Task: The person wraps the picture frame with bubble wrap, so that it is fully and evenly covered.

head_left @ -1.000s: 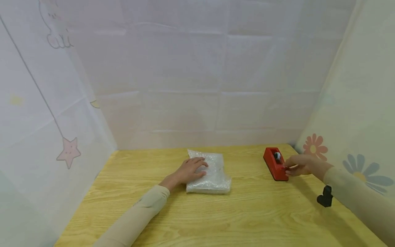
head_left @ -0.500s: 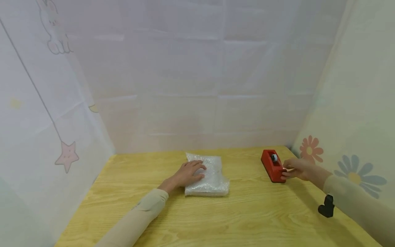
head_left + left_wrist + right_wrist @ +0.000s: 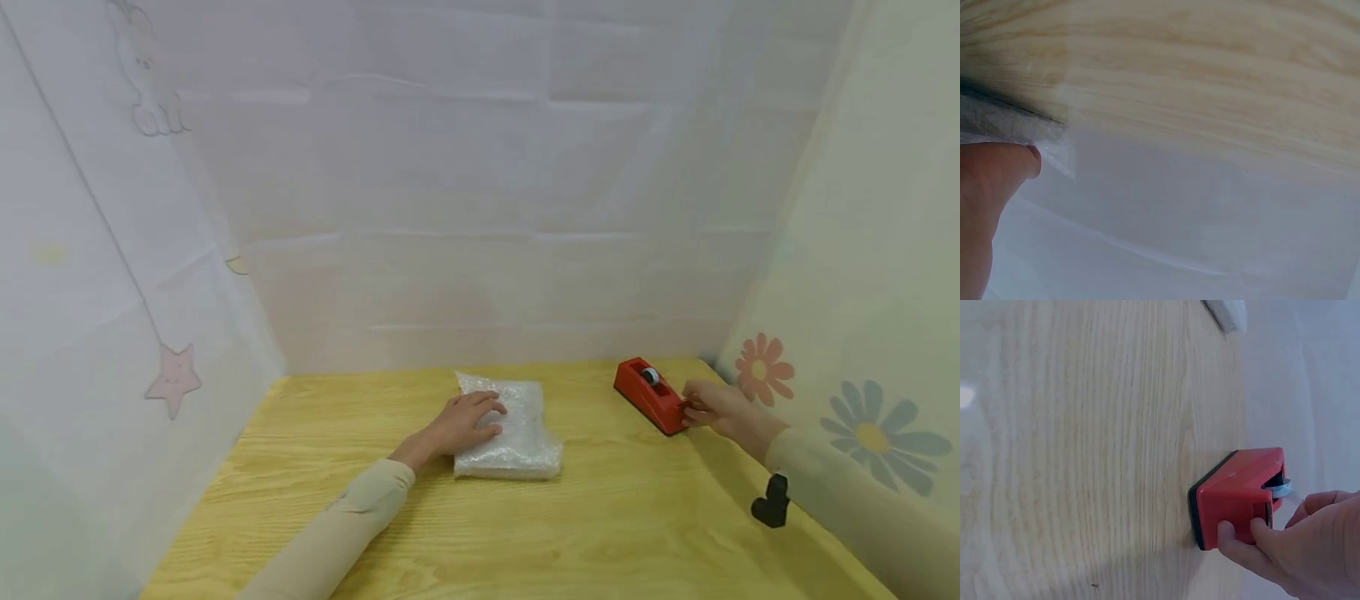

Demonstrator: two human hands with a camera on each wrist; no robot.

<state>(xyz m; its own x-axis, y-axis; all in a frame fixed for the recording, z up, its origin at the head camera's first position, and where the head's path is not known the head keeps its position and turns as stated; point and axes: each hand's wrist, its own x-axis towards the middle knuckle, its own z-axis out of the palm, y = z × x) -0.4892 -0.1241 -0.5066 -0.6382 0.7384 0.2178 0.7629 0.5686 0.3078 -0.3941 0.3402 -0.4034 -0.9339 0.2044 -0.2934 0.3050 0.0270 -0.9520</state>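
Note:
A flat package in bubble wrap point(image 3: 513, 429) lies on the table, left of the red tape dispenser point(image 3: 648, 396). My left hand point(image 3: 462, 421) rests on the package's left half, fingers spread and slightly bent. In the left wrist view only part of that hand point(image 3: 991, 194) shows beside the wrapped edge point(image 3: 1016, 122). With my right hand point(image 3: 723, 410) I grip the front end of the dispenser. Two fingertips point(image 3: 1227, 531) press its front face in the right wrist view, and another finger sits near the clear strip coming off the tape roll point(image 3: 1280, 489).
The yellow wood-grain table point(image 3: 480, 533) reaches back to a pale sheet wall point(image 3: 480, 208). Patterned sheets stand at left and right, the right one point(image 3: 870, 333) close beside my right arm. A black piece point(image 3: 771, 502) hangs below the right sleeve.
The dispenser has shifted left and turned, its front end now pointing more to the right, and my right hand has moved left with it. My left hand stays on the package.

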